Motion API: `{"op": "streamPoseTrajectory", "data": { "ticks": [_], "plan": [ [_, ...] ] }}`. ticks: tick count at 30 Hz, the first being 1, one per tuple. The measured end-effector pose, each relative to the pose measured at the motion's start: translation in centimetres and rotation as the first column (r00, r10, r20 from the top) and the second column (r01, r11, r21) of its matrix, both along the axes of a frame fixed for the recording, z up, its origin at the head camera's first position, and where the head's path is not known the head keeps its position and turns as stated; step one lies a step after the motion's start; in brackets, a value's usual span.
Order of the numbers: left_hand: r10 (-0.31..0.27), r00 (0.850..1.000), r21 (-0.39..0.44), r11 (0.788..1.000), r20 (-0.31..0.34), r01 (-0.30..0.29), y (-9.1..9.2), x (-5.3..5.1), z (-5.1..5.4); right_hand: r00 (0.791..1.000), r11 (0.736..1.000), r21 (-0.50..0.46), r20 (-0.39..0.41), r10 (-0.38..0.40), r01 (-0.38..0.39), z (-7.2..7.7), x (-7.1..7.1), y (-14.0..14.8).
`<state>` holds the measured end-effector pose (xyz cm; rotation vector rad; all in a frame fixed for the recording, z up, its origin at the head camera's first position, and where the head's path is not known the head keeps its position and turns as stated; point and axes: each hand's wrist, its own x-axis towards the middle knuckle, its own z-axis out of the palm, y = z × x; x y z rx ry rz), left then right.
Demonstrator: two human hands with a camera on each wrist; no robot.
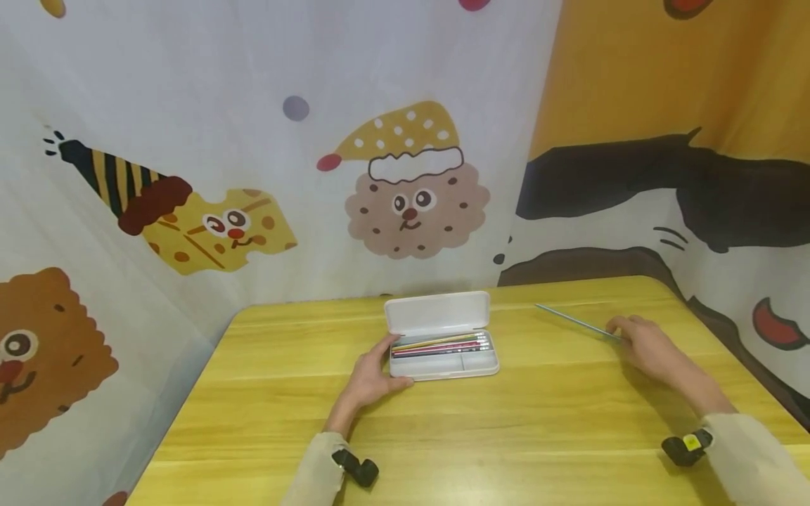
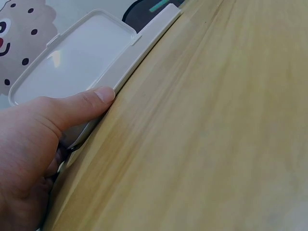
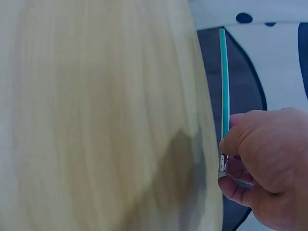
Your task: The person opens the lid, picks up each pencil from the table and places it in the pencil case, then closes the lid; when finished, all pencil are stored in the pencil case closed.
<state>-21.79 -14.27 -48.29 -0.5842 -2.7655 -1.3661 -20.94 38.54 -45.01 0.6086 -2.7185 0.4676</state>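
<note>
An open white pencil case (image 1: 436, 374) lies on the table with its lid (image 1: 438, 313) raised at the back. Several pencils (image 1: 436, 346) in yellow, red and dark colours fill its long rear compartment, eraser ends to the right. My left hand (image 1: 370, 376) holds the case by its left end. In the left wrist view the thumb (image 2: 89, 107) presses the front wall; the other fingers are mostly hidden. Off to the right, my right hand (image 1: 648, 348) pinches a teal pencil (image 1: 572, 320) near its metal-banded eraser end (image 3: 223, 166). That pencil points left and away from me.
The wood-grain table (image 1: 481, 436) extends around the case and ends at a printed curtain (image 1: 240, 91) behind it. A small divider (image 1: 463, 361) splits the front of the case into two compartments. Small black devices sit on both wrists.
</note>
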Motion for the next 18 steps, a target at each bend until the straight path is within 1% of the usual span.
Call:
{"op": "streamPoseTrajectory", "data": {
  "ticks": [3,6,8,10,12,14,18],
  "plan": [
    [0.002,1.0,-0.004,1.0,0.01,-0.002,0.0,-0.1,0.1,0.998,0.999,-0.009,-0.06,0.035,-0.036,0.4,0.0,-0.8],
    [0.006,1.0,-0.007,1.0,0.019,-0.006,0.0,0.0,-0.1,0.988,0.996,-0.01,-0.129,0.082,-0.084,0.8,0.1,-1.4],
    [0.012,1.0,-0.007,1.0,0.014,-0.012,0.0,0.0,-0.3,0.979,0.993,-0.008,-0.171,0.112,-0.115,1.1,0.2,-1.9],
    [0.015,1.0,-0.004,1.0,0.008,-0.015,0.1,0.0,-0.3,0.971,0.99,-0.006,-0.197,0.134,-0.137,1.4,0.3,-2.5],
    [0.01,1.0,-0.001,1.0,0.005,-0.01,0.1,-0.1,-0.2,0.963,0.987,-0.007,-0.219,0.154,-0.16,1.8,0.5,-3.0],
    [0.002,1.0,-0.005,1.0,0.015,-0.002,0.1,-0.2,-0.2,0.953,0.982,-0.007,-0.245,0.181,-0.188,2.1,0.5,-3.6],
    [0.007,1.0,-0.002,1.0,0.01,-0.007,0.0,-0.2,-0.1,0.929,0.97,0.005,-0.287,0.235,-0.244,2.6,0.1,-5.2]
  ]
}}
